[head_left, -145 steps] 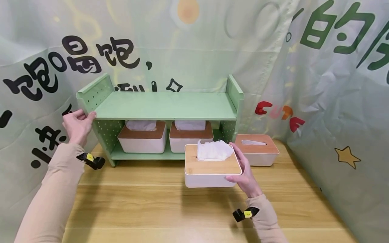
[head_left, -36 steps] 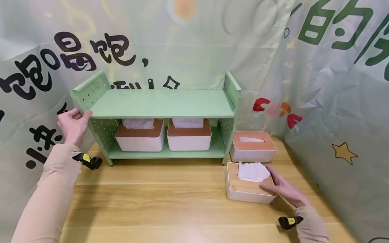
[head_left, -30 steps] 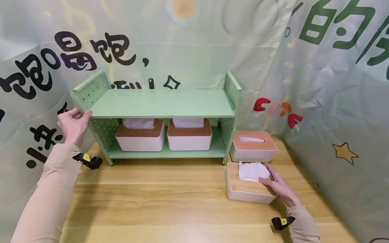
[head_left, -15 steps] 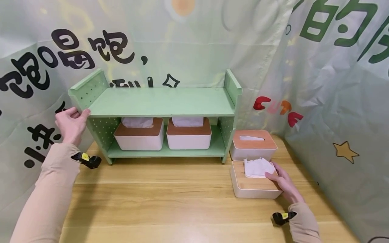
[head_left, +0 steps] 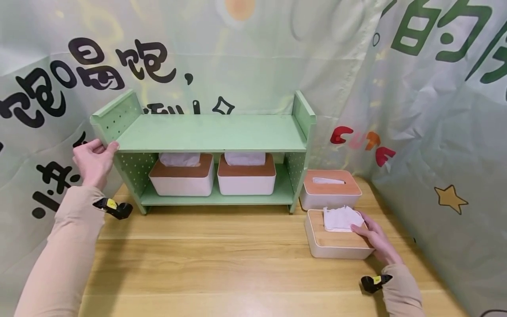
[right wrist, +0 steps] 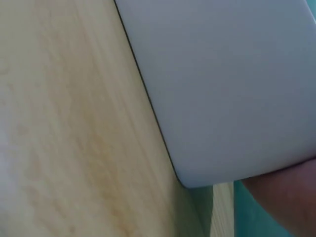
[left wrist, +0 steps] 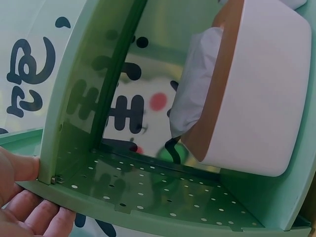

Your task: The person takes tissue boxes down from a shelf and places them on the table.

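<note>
Between the gripping fingers and thumb of the right hand [head_left: 378, 240], a wood-lidded tissue box [head_left: 336, 241] sits on the counter [head_left: 222, 268] near another tissue box [head_left: 332, 201]; the left hand [head_left: 93, 164] pinches the green shelf [head_left: 210, 134] by its left upright [head_left: 134, 175].

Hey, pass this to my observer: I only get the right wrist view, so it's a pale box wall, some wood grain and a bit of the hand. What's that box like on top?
Observer: The tissue box has a white tissue poking up out of its top.
Operator: Anything standing behind it?
Observer: Yes, another tissue box stands just behind it on the table.
Operator: And what's going on over at the far left?
Observer: The left hand grips the left side of a green shelf unit.
</note>
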